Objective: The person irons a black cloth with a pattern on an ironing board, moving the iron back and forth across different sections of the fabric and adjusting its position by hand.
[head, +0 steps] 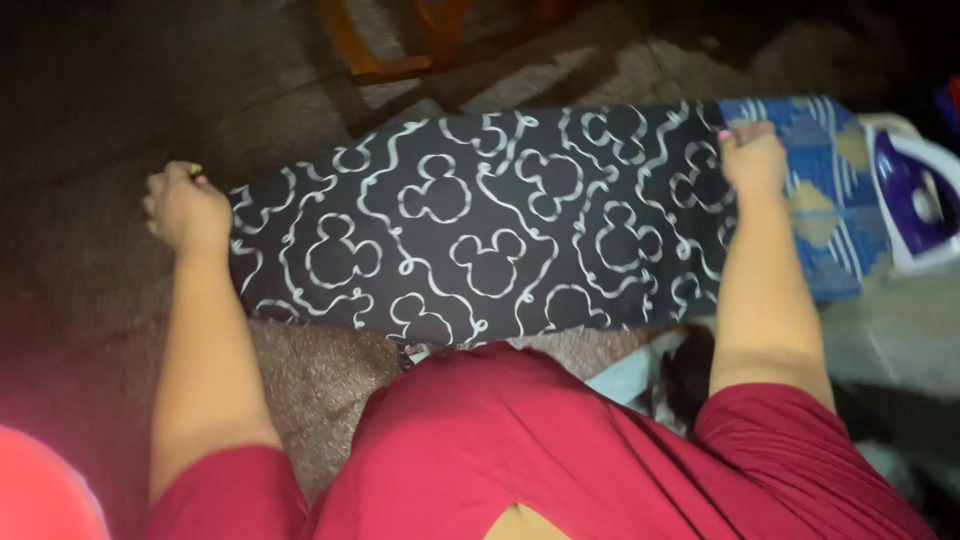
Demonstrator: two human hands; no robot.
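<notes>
**Dark cloth pulled flat across the board**

The cloth (480, 230), black with looping white outlines, lies stretched over the ironing board (830, 200), whose blue patterned cover shows only at 3 o'clock; the left hand (185, 208) at 9 o'clock is curled shut on the cloth's left edge; the right hand (752, 160) at 2 o'clock lies on the cloth's right edge, fingers bent over it, though whether it pinches or just presses I cannot tell; an iron (920, 200), white and purple, stands at the board's far right end, apart from both hands; judged from this, the spreading looks nearly done, the cloth taut and mostly smooth, while the iron is untouched and pressing is not yet begun; the person's red garment (560, 450) fills 6 o'clock
</notes>
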